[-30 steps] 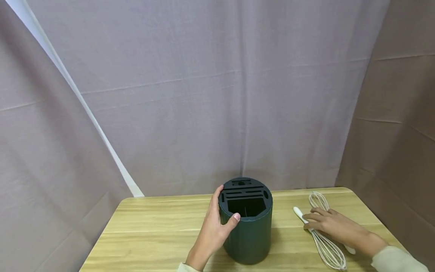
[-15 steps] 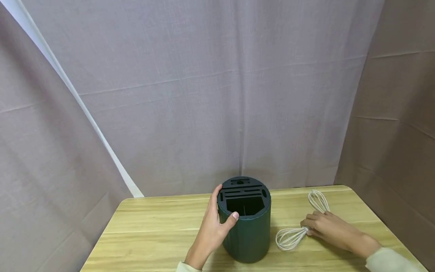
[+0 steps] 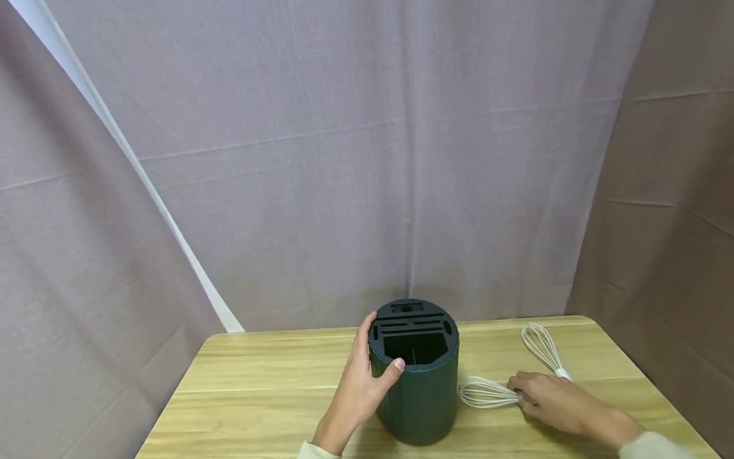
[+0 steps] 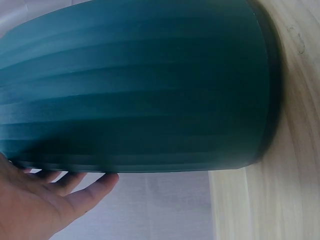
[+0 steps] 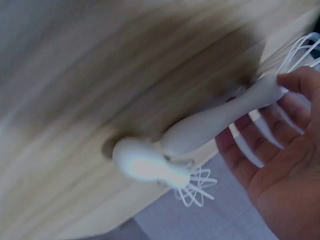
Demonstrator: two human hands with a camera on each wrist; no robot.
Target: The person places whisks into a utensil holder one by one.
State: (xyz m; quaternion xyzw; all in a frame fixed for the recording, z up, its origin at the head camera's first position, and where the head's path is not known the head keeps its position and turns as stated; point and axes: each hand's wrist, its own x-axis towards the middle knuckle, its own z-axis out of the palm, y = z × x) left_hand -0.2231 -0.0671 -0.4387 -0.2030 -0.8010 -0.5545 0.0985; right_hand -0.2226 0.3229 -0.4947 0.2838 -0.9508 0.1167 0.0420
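Observation:
A round, dark green knife block stands upright on the table, its black top cut with slots and one large opening. My left hand holds its left side, thumb at the front rim. To the right, my right hand pinches a white whisk where wires and handle meet; the wires point left, close to the block. In the right wrist view the thumb and fingers are around the neck of its handle. A second whisk lies behind the hand, which hides its handle in the head view.
The light wooden table has rounded back corners. Grey curtains hang behind it and along both sides, with a pale gap at the left.
My right hand has taken hold of the nearer whisk and turned it, so the wires that pointed towards the lower right now point left at the block. The left hand stays on the block.

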